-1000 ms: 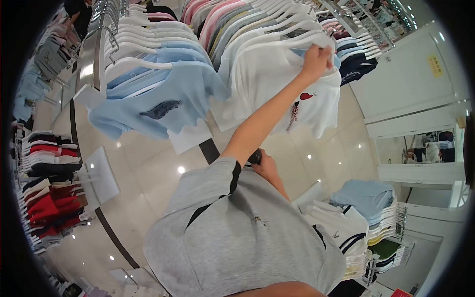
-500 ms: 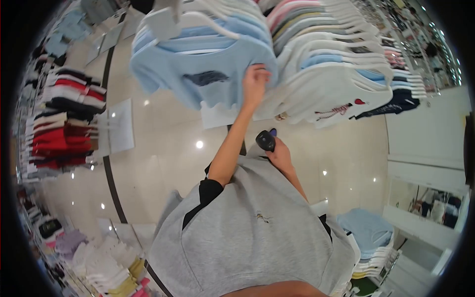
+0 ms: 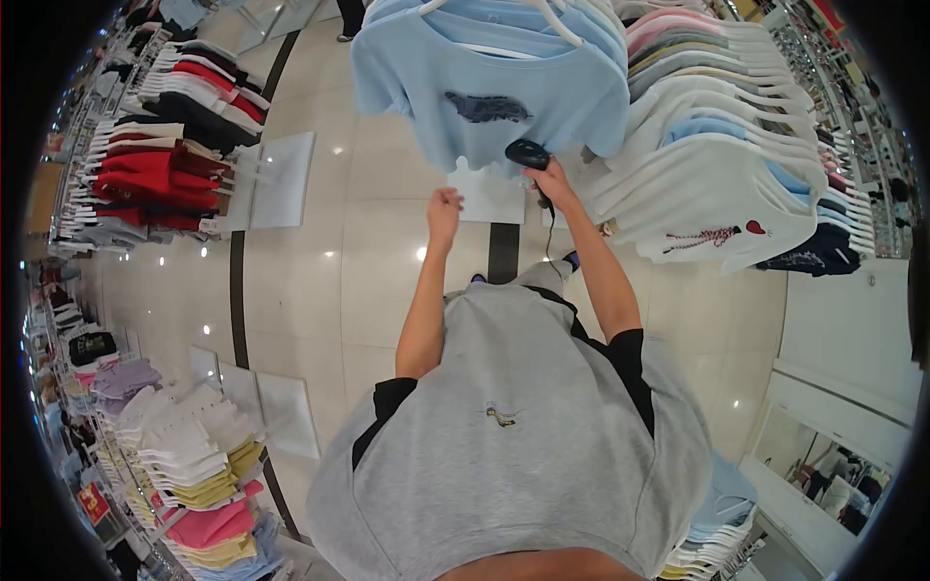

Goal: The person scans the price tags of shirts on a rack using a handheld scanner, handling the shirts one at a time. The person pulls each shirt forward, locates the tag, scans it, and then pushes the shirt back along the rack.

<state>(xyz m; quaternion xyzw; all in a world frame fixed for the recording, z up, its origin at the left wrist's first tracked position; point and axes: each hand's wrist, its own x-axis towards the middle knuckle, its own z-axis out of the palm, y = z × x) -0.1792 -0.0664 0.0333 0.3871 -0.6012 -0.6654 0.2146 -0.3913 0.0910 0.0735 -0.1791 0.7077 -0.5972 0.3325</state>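
A light-blue T-shirt [image 3: 552, 107] with a dark printed patch hangs at the front of a rack of shirts on white hangers. My right hand [image 3: 554, 184] is closed around a black handheld barcode scanner [image 3: 528, 153], its head overlapping the shirt's lower hem in this view. A thin dark cable [image 3: 550, 232] trails down from the scanner. Below and left of the hem, my left hand [image 3: 445, 211] is raised with fingers curled in, apart from the shirt, and no item shows in it.
White sweatshirts [image 3: 707, 208] with a red heart print hang right of the blue shirt. Red and dark garments [image 3: 160, 184] fill a rack at left. White and yellow tops [image 3: 194, 426] hang lower left. A white cabinet [image 3: 833, 320] stands at right on the tiled floor.
My left hand has let go of the blue shirt and dropped down and left. The scanner in my right hand has risen to the shirt's hem. The view has shifted left.
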